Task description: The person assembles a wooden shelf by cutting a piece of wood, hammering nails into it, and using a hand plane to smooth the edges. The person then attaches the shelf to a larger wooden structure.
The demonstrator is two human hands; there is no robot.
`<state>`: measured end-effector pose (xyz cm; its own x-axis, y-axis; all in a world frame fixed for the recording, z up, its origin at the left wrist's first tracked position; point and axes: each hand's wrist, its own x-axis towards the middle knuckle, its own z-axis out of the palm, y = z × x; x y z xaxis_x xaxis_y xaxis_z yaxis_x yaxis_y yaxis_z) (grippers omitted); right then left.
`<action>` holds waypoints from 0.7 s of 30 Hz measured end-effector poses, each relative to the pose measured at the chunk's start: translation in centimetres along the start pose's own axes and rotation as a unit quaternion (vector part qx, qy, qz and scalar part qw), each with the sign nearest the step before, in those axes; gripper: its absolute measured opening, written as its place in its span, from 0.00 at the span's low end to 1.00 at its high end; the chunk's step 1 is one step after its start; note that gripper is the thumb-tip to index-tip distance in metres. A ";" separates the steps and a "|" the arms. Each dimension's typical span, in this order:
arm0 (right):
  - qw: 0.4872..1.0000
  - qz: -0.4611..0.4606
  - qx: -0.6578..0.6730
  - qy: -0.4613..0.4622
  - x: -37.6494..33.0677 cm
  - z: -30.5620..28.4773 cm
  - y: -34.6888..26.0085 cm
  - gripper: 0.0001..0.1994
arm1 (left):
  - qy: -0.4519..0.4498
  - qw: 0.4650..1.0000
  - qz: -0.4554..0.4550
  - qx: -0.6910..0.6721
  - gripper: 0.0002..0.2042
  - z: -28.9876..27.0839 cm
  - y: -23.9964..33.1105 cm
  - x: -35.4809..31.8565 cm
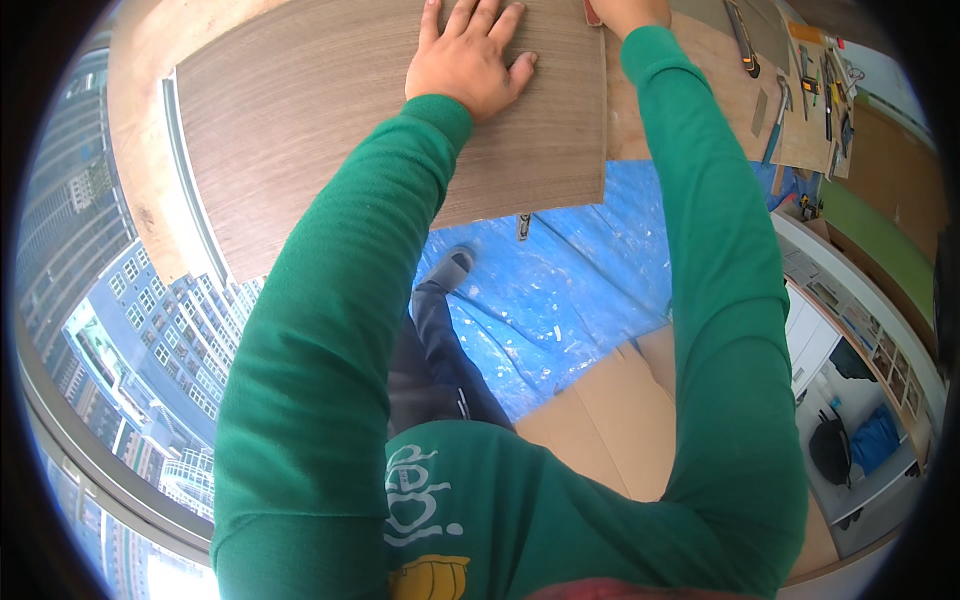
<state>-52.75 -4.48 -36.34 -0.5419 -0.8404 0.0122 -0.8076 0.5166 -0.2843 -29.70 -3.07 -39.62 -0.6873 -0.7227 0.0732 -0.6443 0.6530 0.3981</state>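
Observation:
My left hand [468,60] lies flat, fingers spread, on a grey-brown wood-grain laminate sheet [330,120] that covers a plywood board [140,120]. My right hand [625,12] is at the sheet's right edge, at the top rim of the picture. It is mostly cut off; a small reddish object [592,14] shows beside it, and I cannot tell whether the hand grips it. Both arms wear green sleeves.
Several hand tools [800,90] lie on the plywood at the upper right. A blue tarp [560,290] and cardboard [620,410] cover the floor below. A window on the left shows tall buildings [130,300]. White shelving [850,380] stands at the right.

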 end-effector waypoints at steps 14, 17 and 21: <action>1.000 0.020 0.001 -0.011 -10.9 -0.5 3.3 0.25 | 0.008 1.000 -0.004 0.016 0.34 0.2 0.3 0.1; 1.000 0.001 0.020 0.000 -15.4 0.6 5.7 0.26 | 0.002 1.000 -0.009 0.021 0.34 0.3 0.4 0.0; 1.000 -0.015 0.018 -0.006 -22.5 -0.3 6.7 0.28 | -0.002 0.999 -0.015 0.033 0.34 0.3 0.3 -0.2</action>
<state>-46.04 17.95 -38.19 -0.5147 -0.8573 0.0105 -0.8147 0.4852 -0.3176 -29.85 -2.67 -39.81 -0.6691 -0.7409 0.0583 -0.6846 0.6449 0.3396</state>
